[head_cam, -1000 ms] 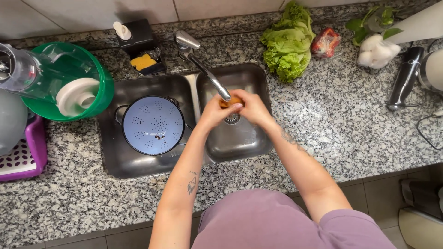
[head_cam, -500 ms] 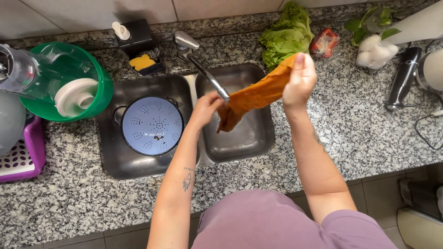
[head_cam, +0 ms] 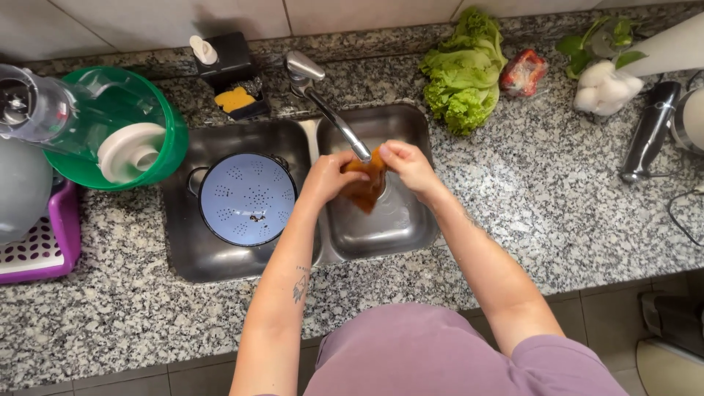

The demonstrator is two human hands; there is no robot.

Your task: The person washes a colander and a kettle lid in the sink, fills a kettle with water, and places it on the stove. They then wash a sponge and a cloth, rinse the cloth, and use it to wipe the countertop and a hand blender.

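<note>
Cloth lowered, seemingly between fingers.

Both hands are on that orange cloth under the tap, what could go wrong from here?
Water may splash: the orange cloth, held by the left hand and right hand, sits right under the metal tap spout, near the right steel sink basin's rim. Drips could reach the green lettuce on the speckled granite counter.

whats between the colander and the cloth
The left hand, gripping the orange cloth, and the sink divider below it, beside the blue colander, in the head view.
</note>
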